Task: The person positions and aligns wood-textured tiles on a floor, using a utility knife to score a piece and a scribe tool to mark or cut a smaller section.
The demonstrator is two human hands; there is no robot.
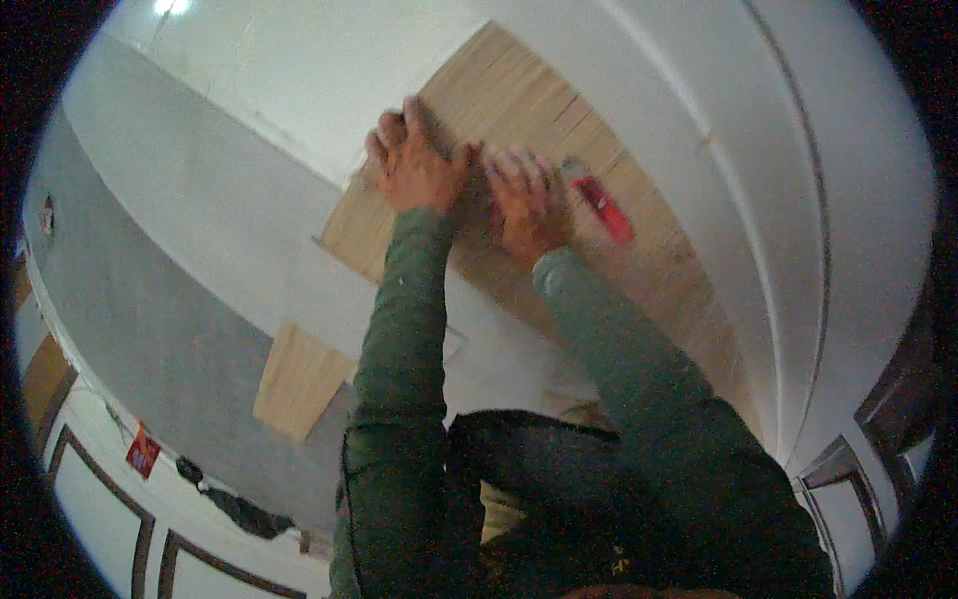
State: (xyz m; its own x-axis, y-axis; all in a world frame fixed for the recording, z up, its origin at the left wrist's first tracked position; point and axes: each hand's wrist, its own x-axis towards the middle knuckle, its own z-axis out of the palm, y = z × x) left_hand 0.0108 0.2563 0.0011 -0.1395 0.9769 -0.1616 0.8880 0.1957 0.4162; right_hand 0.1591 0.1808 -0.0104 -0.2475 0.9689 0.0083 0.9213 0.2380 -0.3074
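My left hand (414,168) lies on a light wood-grain surface (509,85), at its left edge, with the fingers spread. Close by on the right, my right hand (527,205) presses on the same surface, its fingers stretched out and a little blurred. Just right of that hand a red tool, which looks like a utility knife (604,210), rests on the wood. Neither hand touches it. What lies under my palms is hidden. Both forearms wear green sleeves.
A separate wood-grain piece (301,379) lies left of my left forearm, across a white and grey surface (200,309). A white curved-looking wall (718,130) runs along the right. Dark items (239,511) and a red item (143,451) are at the lower left.
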